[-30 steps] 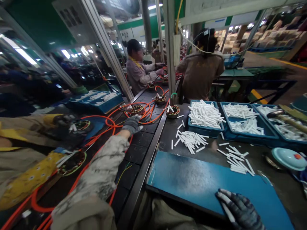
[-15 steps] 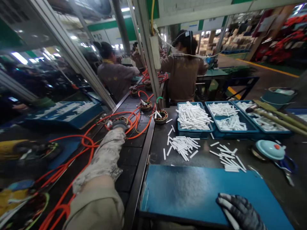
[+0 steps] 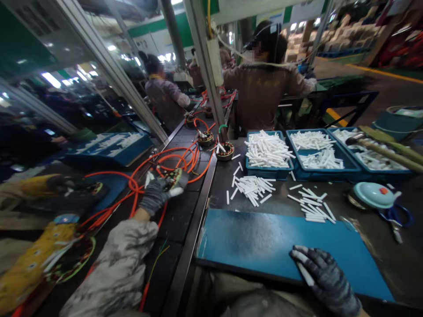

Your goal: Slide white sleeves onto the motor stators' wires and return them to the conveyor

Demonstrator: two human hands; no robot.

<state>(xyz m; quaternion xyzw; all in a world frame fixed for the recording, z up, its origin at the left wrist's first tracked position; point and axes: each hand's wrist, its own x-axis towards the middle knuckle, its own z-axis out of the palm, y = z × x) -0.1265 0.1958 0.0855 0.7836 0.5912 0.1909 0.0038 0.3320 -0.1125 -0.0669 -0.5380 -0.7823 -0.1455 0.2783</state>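
At the far left we see a yellow-patterned sleeve (image 3: 31,259) of another person beside the dark conveyor belt (image 3: 178,215), with a wound stator ring (image 3: 71,259) lying against it. Orange cables (image 3: 132,185) loop across the belt just ahead. Our left hand (image 3: 155,193), in a grey glove, is stretched out over the belt and clenched on a stator (image 3: 172,178) — the part sits at the fingertips, tilted, with white strips poking out of it and the orange cables running off behind. Further up the belt more stators (image 3: 225,150) stand in a row, near the metal post (image 3: 206,66).

Right of the belt's rail lies the dark worktop (image 3: 291,207). A blue mat (image 3: 274,246) covers its near part. Beyond the mat a loose heap of white tubes (image 3: 253,189) lies on the bare surface, and behind it stands a blue tray (image 3: 268,171) piled with more of them; two further trays follow to the right. Our right hand (image 3: 322,275) rests on the mat's near right corner, fingers curled round one white strip (image 3: 306,274). Far right — a pale blue lidded dish (image 3: 375,195) and scissors (image 3: 395,220). Two people work at the back, turned away from us.
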